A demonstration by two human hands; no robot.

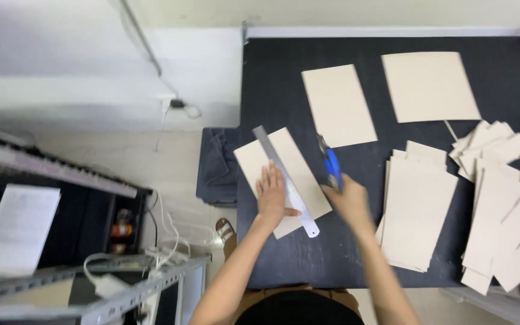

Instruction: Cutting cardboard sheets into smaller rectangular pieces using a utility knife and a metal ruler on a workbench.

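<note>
I see left hand (271,195) flat, released, pressing steel ruler (286,180) onto beige card (284,180) (dark counter (278,90)); right hand (349,201) clenched around blue utility knife (331,165).

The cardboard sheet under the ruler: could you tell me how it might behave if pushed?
The cardboard sheet looks thin and flat, so probably light and fairly stiff. On the smooth dark table it would likely slide unless the left hand presses the ruler.

Ruler (285,180) atop card sheet (283,179) on table (278,84); card stack (417,207) right, two sheets (338,105) behind.
</note>
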